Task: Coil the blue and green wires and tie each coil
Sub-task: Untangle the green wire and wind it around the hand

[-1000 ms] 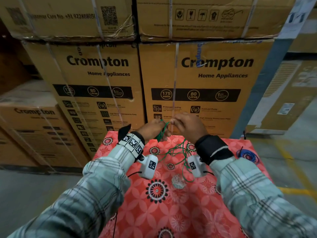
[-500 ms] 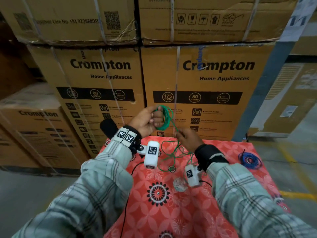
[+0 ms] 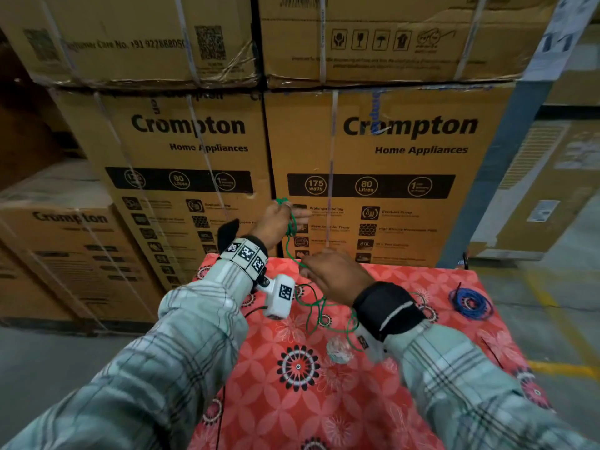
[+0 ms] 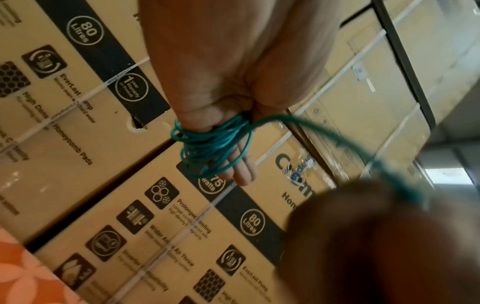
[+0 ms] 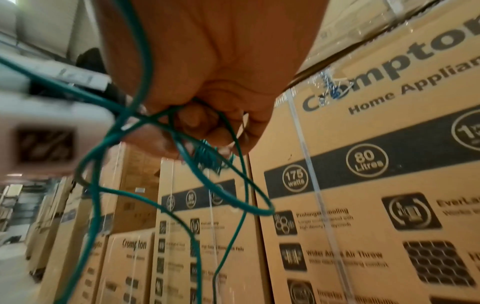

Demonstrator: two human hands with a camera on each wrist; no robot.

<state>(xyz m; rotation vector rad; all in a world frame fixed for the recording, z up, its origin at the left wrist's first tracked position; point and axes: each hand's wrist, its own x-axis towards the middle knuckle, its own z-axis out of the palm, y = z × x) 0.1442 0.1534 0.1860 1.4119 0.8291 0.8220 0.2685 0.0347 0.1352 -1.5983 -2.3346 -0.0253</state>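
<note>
Head view: the left hand (image 3: 276, 222) is raised over the far edge of the desk (image 3: 292, 401). The right hand (image 3: 334, 274) sits lower and nearer, with a strand of green wire (image 3: 289, 233) running down between them and loose loops below. The blue wire (image 3: 470, 302) lies coiled at far right. Left wrist view: wire turns circle the outstretched fingers (image 4: 241, 170), the thumb apparently pinning them. Right wrist view: the grip is closed, curled fingers (image 5: 197, 121) pinching the strand, slack hanging beneath.

This is a warehouse. Strapped cartons (image 3: 389, 177) printed "Crompton Home Appliances" stand stacked high in rows. The floor (image 3: 65, 349) is bare concrete.
</note>
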